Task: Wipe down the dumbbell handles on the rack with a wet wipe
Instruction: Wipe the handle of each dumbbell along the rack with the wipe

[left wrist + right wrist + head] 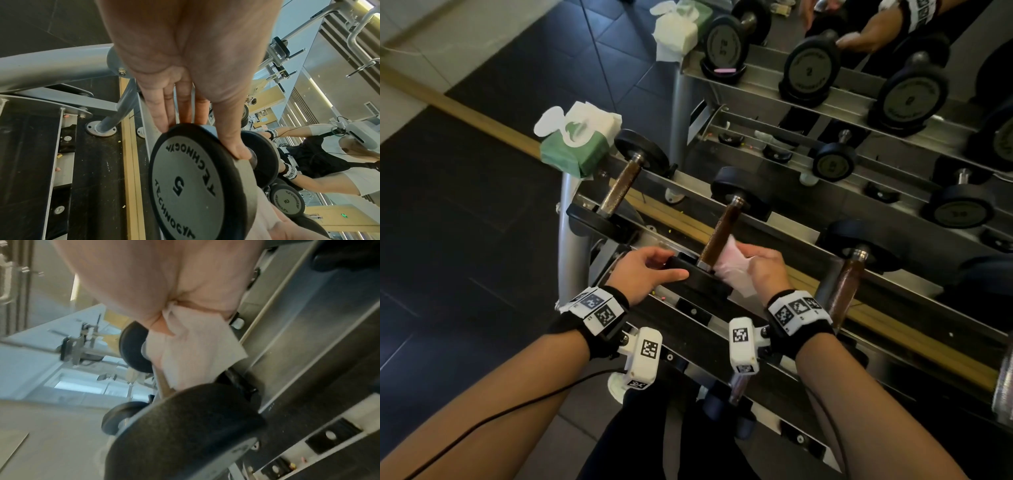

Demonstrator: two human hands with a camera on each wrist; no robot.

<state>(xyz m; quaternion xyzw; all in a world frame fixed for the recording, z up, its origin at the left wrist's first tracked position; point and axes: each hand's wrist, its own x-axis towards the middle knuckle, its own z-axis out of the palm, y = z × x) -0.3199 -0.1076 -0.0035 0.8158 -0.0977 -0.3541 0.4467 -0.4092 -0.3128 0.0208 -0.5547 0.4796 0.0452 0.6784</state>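
Note:
The middle dumbbell lies across the rack, its brown knurled handle running away from me. My left hand grips the rim of its near black plate. In the left wrist view the fingers and thumb of that hand pinch the plate marked 5. My right hand holds a bunched white wet wipe against the right side of the handle, close to the near plate. In the blurred right wrist view the wipe hangs from my right hand above the plate.
A green wet-wipe pack with its flap open sits on the rack's left end. Another dumbbell lies to the left and one to the right. A mirror behind repeats the rack. The grey rack post stands left.

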